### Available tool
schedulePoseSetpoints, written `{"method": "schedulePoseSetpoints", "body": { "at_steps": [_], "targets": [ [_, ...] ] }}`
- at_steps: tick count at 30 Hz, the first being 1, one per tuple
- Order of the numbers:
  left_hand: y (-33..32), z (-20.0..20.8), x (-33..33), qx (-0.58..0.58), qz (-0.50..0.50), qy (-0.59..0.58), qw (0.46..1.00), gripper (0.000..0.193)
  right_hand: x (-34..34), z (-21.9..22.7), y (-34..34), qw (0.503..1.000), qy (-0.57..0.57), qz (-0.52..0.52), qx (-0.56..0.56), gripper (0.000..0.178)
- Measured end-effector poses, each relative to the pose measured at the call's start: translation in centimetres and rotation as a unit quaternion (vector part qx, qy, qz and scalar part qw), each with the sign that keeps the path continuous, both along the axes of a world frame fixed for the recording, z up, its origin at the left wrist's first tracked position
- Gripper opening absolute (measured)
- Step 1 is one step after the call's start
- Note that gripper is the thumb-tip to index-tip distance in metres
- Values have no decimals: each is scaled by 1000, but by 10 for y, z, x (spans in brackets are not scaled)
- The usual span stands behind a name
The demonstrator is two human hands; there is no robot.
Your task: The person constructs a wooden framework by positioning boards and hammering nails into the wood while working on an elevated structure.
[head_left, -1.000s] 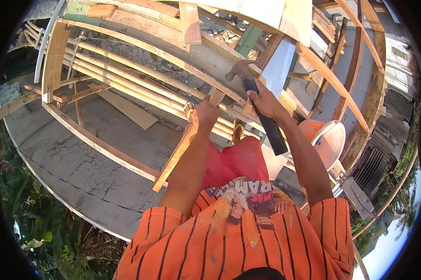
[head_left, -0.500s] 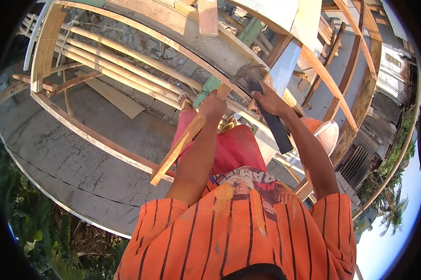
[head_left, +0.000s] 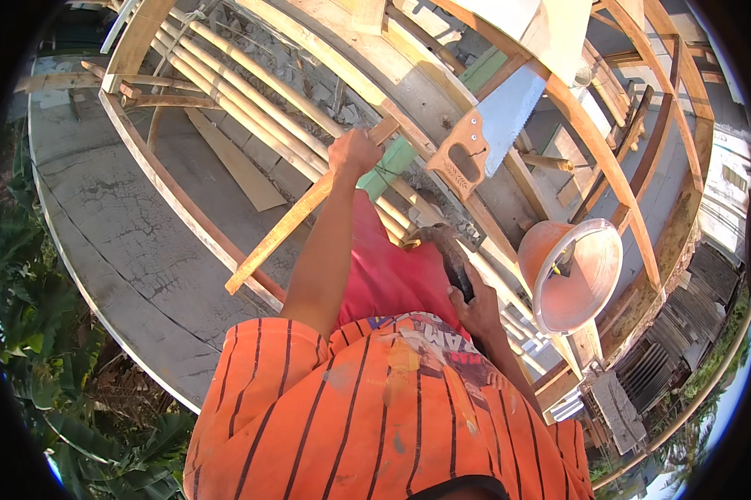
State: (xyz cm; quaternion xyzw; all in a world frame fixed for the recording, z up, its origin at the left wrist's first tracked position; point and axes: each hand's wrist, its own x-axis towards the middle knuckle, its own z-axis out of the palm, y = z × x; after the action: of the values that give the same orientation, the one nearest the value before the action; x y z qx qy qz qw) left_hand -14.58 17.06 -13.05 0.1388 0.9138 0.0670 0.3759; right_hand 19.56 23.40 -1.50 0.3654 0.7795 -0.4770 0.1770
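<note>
Stick (head_left: 296, 218) is the thing you hold: a long, thin strip of pale wood. Your left hand (head_left: 352, 154) is closed tight around its top end, with your arm stretched out from your orange striped shirt (head_left: 367, 417). From your fist the stick slants down, away from the saw (head_left: 482, 137), and its low end hangs over the grey concrete slab (head_left: 134, 250).

Your fist is near the saw's wooden handle but does not touch it. The saw rests by itself on the wood frame (head_left: 409, 92), and its grey blade points up past the handle.

Your right hand (head_left: 475, 304) is pulled in close to your chest, well below the saw. Its fingers are wrapped around the dark handle of a hammer (head_left: 446, 250). The head looks like a hammer head, but it is in shadow, so that is hard to tell for sure.

Below the saw, just beside your right hand, an orange bucket (head_left: 571, 275) sits on the beams with its open mouth turned your way.

On the far side of your fist from the saw, a row of pale bamboo poles (head_left: 234, 100) lies side by side. Green leaves (head_left: 34, 333) show past the edge of the slab.
</note>
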Motion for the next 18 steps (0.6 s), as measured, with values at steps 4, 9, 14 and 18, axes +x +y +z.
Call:
{"method": "schedulePoseSetpoints", "body": {
  "at_steps": [4, 9, 14, 18],
  "targets": [
    [-4, -2, 7, 16, 1, 69, 997, 51, 59, -54, -26, 990, 26, 122, 61, 55],
    [-16, -27, 33, 76, -11, 197, 977, 50, 95, -175, -67, 985, 120, 122, 0, 49],
    [-15, -36, 46, 119, -25, 302, 945, 46, 104, -312, -77, 978, 168, 114, 55, 58],
    [-13, -44, 57, 152, -39, 378, 913, 48, 105, -404, -71, 974, 185, 131, 28, 64]
  ]
}}
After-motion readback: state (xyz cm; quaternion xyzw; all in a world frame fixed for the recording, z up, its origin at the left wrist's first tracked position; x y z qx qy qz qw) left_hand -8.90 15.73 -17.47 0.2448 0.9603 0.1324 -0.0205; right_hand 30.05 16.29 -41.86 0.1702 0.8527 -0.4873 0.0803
